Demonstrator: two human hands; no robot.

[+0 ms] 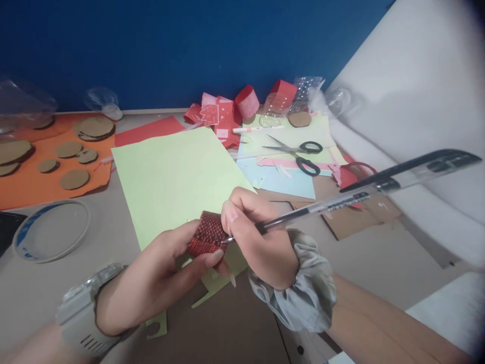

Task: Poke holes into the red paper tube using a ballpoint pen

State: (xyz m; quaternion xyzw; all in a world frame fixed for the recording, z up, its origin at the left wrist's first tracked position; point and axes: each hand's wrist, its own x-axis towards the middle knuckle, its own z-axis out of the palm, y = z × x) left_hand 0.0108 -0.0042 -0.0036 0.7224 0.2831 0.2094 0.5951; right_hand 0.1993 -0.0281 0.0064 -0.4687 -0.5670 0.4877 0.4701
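My left hand (162,268) holds a small red piece (208,231) covered in black markings, its fingers wrapped round the lower and left sides. A black-and-clear pen (314,207) is pinched in my right hand (253,232), its metal tip touching the marked surface. The pen's long body slants up to the right. Beneath both hands lies a light green sheet (174,177), with cut green pieces hanging near its lower edge. Part of the red piece is hidden behind my fingers.
Black-handled scissors (297,150) lie on coloured paper at the right back. Red paper rolls (247,101) and plastic bottle parts (275,108) stand behind. Several cardboard discs (75,179) rest on orange paper (22,187) at left, near a clear ring (22,247).
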